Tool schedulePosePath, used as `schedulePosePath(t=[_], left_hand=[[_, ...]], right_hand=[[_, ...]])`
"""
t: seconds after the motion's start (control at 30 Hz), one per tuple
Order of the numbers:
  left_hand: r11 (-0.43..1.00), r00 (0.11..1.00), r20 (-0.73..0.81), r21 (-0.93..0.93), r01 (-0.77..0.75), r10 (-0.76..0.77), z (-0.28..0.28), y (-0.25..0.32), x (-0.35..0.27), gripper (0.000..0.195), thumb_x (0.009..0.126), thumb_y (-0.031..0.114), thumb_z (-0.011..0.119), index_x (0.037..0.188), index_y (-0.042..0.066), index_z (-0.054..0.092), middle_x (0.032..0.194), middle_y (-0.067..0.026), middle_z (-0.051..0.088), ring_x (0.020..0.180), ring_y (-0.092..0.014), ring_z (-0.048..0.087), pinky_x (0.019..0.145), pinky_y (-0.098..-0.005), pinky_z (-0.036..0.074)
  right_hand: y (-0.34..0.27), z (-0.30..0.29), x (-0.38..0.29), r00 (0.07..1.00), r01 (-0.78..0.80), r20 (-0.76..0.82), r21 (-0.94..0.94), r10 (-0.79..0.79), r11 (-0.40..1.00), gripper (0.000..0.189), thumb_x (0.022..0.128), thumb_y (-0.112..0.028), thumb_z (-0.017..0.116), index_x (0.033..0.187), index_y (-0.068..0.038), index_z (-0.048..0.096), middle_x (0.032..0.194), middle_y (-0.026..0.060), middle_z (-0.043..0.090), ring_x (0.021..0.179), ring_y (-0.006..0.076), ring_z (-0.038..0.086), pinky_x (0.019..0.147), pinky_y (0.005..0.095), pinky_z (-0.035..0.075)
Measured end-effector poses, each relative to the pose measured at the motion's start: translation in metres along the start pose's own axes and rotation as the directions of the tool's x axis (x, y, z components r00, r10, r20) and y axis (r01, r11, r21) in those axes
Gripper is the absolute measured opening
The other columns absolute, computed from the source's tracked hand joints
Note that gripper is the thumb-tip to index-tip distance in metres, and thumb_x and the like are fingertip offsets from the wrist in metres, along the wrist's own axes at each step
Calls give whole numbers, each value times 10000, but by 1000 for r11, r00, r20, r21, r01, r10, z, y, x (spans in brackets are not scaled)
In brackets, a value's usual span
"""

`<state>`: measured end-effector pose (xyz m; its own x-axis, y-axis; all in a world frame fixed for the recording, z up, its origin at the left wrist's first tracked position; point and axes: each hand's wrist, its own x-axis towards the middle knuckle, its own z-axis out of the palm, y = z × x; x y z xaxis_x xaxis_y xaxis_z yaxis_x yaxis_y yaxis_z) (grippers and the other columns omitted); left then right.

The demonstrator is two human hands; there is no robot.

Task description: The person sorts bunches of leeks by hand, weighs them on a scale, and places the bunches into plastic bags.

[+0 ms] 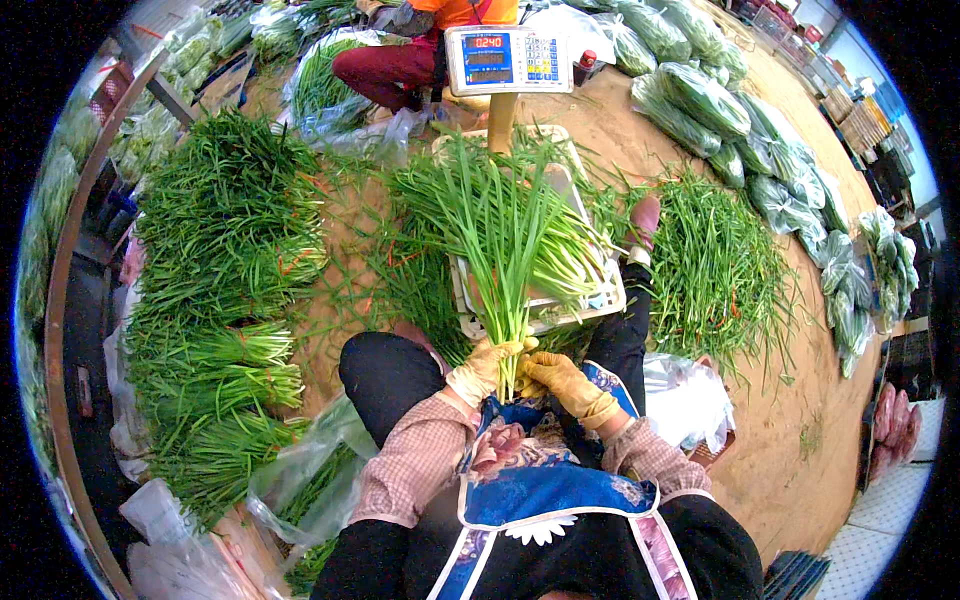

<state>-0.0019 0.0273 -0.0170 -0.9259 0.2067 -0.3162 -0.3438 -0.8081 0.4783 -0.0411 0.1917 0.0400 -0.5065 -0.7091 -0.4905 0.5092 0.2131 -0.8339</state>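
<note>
My left hand (484,369), in a pale yellow rubber glove, is closed around a bunch of garlic chives (504,277) near its pale stem ends. The green leaves point away from me, over the scale. Close against the right of those stems is my right hand (571,384), gloved too, with its fingers curled. Whether its fingertips pinch any stems is hidden. Beyond the bunch, loose chives (574,251) lie in a white plastic basket (616,300) beneath the lit display (510,60) of a digital scale.
Tied bunches of chives (232,232) are heaped on the left, and another heap (712,262) lies on the right. Bagged vegetables (697,105) line the far right. A seated person (390,71) is behind the scale. Clear plastic bags (307,472) lie beside my left leg.
</note>
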Motion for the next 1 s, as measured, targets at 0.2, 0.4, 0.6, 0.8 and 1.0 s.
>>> schedulePosePath(t=[0.2, 0.4, 0.6, 0.8, 1.0], left_hand=[[1000, 992, -126, -3, -11, 10, 5, -10, 3, 295, 781, 106, 604, 1045, -3, 526, 915, -129, 615, 811, -249, 615, 647, -334, 530], [969, 985, -104, 221, -109, 134, 7, -12, 5, 255, 772, 153, 639, 990, 65, 540, 802, -22, 582, 609, -135, 552, 487, -230, 440], [961, 967, -188, 250, -123, 172, 14, -11, 6, 301, 739, 153, 675, 986, 94, 514, 766, 15, 544, 612, -114, 516, 515, -225, 435], [967, 983, -163, 250, -44, 87, 19, -8, -2, 369, 760, 103, 619, 1087, 84, 451, 804, -21, 561, 584, -128, 542, 481, -235, 461], [950, 976, -171, 305, -74, 131, 11, -16, -1, 504, 737, 238, 690, 1128, 127, 392, 807, -24, 541, 535, -142, 532, 433, -249, 454]], right_hand=[[-24, -9, 5, 976, -29, -216, -124, 1, 992, 238, 869, -230, 523, 885, 1, 577, 712, 55, 619, 588, 88, 558, 496, 195, 416], [-41, 0, 39, 925, 77, -295, -475, -241, 877, 248, 844, -215, 555, 888, 29, 560, 663, 56, 583, 552, 108, 541, 504, 232, 436], [-49, 3, 59, 926, 9, -290, -623, -242, 782, 299, 828, -235, 569, 903, 54, 561, 683, 86, 586, 610, 139, 556, 560, 273, 458], [-27, -18, 63, 921, 125, -296, -391, -253, 912, 227, 826, -202, 572, 861, 21, 561, 694, 78, 582, 591, 112, 537, 536, 239, 438], [-50, 4, 53, 783, 55, -359, -773, -507, 632, 322, 794, -337, 587, 869, -26, 557, 732, 142, 607, 667, 311, 588, 593, 372, 465]])
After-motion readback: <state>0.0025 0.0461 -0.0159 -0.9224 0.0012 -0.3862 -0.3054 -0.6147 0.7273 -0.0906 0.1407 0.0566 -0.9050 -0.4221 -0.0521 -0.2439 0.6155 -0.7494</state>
